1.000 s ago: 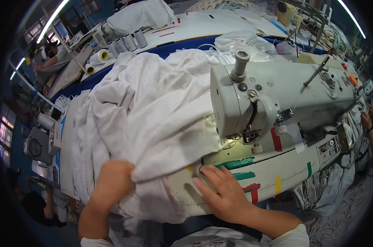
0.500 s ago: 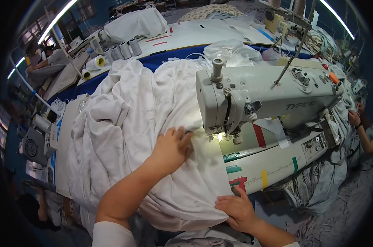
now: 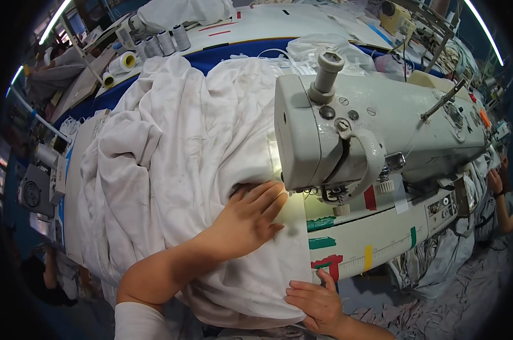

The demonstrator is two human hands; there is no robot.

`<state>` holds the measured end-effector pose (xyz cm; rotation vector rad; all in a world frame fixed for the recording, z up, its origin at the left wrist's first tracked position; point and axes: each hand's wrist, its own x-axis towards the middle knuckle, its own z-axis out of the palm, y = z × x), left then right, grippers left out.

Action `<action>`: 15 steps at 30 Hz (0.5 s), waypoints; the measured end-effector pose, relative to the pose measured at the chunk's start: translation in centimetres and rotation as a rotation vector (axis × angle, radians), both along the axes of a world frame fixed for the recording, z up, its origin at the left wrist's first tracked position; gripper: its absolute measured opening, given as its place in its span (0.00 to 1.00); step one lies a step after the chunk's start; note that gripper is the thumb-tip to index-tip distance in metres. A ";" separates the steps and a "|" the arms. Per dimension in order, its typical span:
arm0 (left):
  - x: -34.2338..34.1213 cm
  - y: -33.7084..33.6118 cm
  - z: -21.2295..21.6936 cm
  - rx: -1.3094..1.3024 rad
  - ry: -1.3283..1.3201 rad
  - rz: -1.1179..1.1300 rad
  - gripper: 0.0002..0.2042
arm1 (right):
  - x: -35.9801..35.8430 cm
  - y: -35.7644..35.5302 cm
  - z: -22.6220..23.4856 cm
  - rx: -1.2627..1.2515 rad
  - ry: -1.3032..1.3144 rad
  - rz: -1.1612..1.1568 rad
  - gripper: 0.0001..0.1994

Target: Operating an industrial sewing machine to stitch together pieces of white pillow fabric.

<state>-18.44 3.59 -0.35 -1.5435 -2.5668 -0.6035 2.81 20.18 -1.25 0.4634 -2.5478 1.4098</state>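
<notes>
A large gathered piece of white fabric (image 3: 171,153) covers the left side of the sewing table, its straight right edge running under the head of a sewing machine (image 3: 347,130). On the fabric, just left of the lit needle area, my left hand (image 3: 245,221) lies palm down with fingers stretched out, holding nothing. My right hand (image 3: 321,306) is at the fabric's near right corner. Its fingers rest on top and the thumb is at the edge, partly hidden, so the corner is held between them. The needle and presser foot are mostly hidden by the machine head.
Colored tape strips (image 3: 322,242) mark the machine bed by a printed ruler. Grey thread cones (image 3: 165,42) stand on the far table. A clear plastic bag (image 3: 330,54) lies behind the machine. Grey cloth (image 3: 432,266) hangs at right, near another person's hand (image 3: 495,182).
The view has moved nearer the machine, which looks larger. My left hand has flattened out and come closer to the needle area. My right hand still holds the fabric corner.
</notes>
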 end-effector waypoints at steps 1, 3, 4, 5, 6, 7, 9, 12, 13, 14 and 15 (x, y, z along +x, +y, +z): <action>-0.1 0.1 -0.1 -0.001 0.013 0.002 0.27 | -0.1 0.0 0.1 0.007 -0.004 -0.016 0.12; -0.4 0.4 -0.1 0.010 0.027 -0.010 0.26 | -0.3 0.4 0.5 0.043 0.001 0.010 0.12; -0.4 0.2 0.1 -0.015 0.011 0.000 0.26 | -0.4 0.6 0.8 0.075 0.007 0.044 0.14; -0.5 0.2 0.1 -0.036 -0.010 0.003 0.26 | -0.7 1.1 1.4 0.088 0.000 0.024 0.14; -0.5 0.1 0.3 -0.025 -0.014 -0.014 0.26 | -1.4 1.7 2.5 0.064 -0.056 0.035 0.15; -0.5 0.0 0.4 -0.051 -0.021 0.000 0.25 | -2.2 2.5 3.4 0.040 -0.112 0.046 0.17; -0.5 -0.3 0.3 -0.084 -0.037 0.012 0.25 | -3.9 5.4 4.2 0.169 -0.030 -0.059 0.21; -0.6 0.0 0.6 -0.084 -0.008 0.026 0.26 | -8.5 9.9 3.5 0.435 0.205 -0.463 0.12; -0.7 0.4 0.5 -0.074 -0.010 0.005 0.26 | -10.4 11.7 2.9 0.482 0.191 -0.585 0.09; -0.6 0.5 0.7 -0.067 0.016 -0.003 0.26 | -11.9 13.1 2.8 0.563 0.226 -0.645 0.06; -0.5 0.5 0.9 -0.064 0.045 -0.006 0.26 | -13.3 13.9 2.6 0.552 0.231 -0.649 0.07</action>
